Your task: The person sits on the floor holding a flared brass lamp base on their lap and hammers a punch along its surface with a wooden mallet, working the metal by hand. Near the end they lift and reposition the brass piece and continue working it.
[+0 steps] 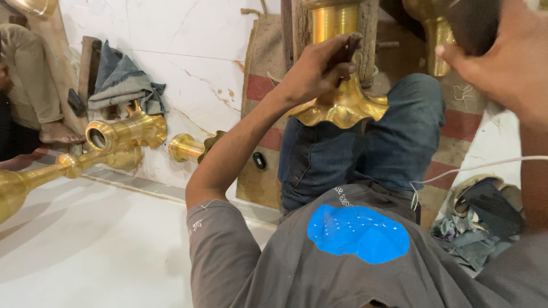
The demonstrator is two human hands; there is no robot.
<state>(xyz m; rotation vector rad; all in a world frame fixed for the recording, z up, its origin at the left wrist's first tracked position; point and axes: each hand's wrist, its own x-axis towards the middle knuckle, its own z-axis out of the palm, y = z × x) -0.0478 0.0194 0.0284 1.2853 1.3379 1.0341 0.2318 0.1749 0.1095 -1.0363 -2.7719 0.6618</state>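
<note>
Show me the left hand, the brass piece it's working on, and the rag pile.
left hand [317, 71], head view, back of hand
brass piece [342, 108], head view, flared scalloped base
rag pile [123, 80], head view, grey folds

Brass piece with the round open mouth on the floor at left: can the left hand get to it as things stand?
Probably yes, but not freely. The left hand is busy, gripping a dark tool against the scalloped brass base between the knees. The open-mouthed brass piece lies off to that side with bare white floor between, nothing blocking.

White marble floor [85, 245] is seen throughout. Brass lamp parts [123, 137] are laid on it at left, and crumpled rags [474, 239] are piled at right.
</note>
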